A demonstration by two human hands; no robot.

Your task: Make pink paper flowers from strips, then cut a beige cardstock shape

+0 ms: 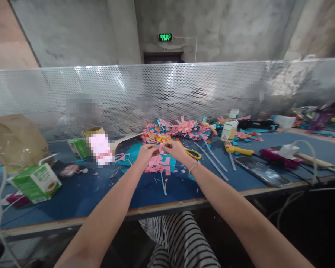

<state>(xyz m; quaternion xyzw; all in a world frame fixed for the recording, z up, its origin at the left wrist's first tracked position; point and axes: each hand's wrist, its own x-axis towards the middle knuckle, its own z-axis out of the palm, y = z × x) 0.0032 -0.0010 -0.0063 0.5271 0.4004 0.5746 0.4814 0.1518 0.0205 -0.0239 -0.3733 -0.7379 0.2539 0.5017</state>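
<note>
My left hand (148, 152) and my right hand (173, 149) meet above the middle of the table, their fingers pinched on a small pink paper piece (161, 149) between them. Below them lies a pile of cut pink paper strips (158, 164) on a blue sheet (134, 152). Yellow-handled scissors (194, 153) rest just right of my right hand, their blades partly hidden. Behind my hands sits a heap of fringed pink, blue and yellow paper flowers (184, 128).
A yellow hot glue gun (238, 149), clear glue sticks (216, 163) and a phone (262, 171) lie to the right. At left stand a green-and-white carton (37, 182), a tape roll (93, 131) and a brown bag (19, 139). A perforated metal screen (162, 85) runs along the back.
</note>
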